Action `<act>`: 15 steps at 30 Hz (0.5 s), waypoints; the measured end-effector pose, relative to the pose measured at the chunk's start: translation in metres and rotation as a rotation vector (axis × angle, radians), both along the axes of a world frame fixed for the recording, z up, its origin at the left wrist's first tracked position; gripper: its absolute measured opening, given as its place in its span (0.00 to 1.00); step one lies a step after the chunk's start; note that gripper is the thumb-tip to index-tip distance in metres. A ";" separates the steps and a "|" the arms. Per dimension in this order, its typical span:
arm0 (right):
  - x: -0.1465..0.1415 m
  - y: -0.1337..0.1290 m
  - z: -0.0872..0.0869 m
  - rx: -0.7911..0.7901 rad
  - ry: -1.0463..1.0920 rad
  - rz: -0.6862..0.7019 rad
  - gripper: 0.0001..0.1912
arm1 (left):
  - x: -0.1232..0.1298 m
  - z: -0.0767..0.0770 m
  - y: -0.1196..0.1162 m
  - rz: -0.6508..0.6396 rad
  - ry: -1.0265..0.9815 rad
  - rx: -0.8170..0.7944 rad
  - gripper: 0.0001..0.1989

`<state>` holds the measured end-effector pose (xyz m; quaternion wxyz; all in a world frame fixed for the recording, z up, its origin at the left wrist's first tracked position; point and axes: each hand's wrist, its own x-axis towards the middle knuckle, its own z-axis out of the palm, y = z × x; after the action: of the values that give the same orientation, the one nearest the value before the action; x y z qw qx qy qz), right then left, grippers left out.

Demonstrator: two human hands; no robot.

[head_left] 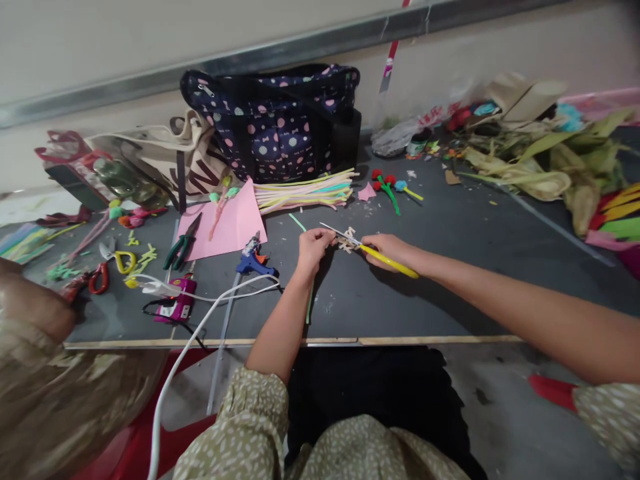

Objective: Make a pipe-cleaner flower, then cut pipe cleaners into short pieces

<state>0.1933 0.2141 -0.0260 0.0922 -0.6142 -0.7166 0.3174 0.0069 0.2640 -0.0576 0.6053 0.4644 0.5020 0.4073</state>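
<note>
My right hand (386, 252) holds yellow-handled scissors (393, 260), their blades parted and pointing left toward my left hand. Fingers pinched together, my left hand (316, 248) is beside the blade tips; what it grips is too small to make out. A pale green stem (309, 303) runs under my left wrist toward the table's front edge, and a short green end (297, 221) shows above that hand. Small beige cut pieces (346, 241) lie between my hands.
Behind my hands lie bundled pipe cleaners (305, 192) and a dark patterned bag (285, 127). A blue glue gun (254, 259) and its white cable (200, 327) are to the left, near a co-worker's arm (33, 303). Corn husks (545, 167) lie at right.
</note>
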 end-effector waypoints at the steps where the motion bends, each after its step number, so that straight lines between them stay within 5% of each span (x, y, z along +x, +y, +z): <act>1: 0.001 -0.002 0.000 0.006 0.031 -0.014 0.03 | -0.002 0.000 0.001 -0.003 -0.023 0.002 0.10; 5: 0.009 -0.013 0.002 0.039 0.262 -0.131 0.03 | -0.012 -0.001 0.010 0.136 -0.075 0.088 0.15; 9: 0.022 -0.024 0.004 -0.128 0.605 -0.346 0.09 | -0.024 -0.003 0.021 0.311 0.013 0.171 0.13; 15: 0.045 -0.022 -0.011 -0.261 1.161 -0.375 0.13 | -0.033 -0.011 0.030 0.305 0.245 0.305 0.11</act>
<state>0.2381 0.1925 -0.0372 0.4452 -0.4629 -0.3849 0.6628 -0.0264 0.2937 -0.0691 0.3944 0.5151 0.5685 0.5058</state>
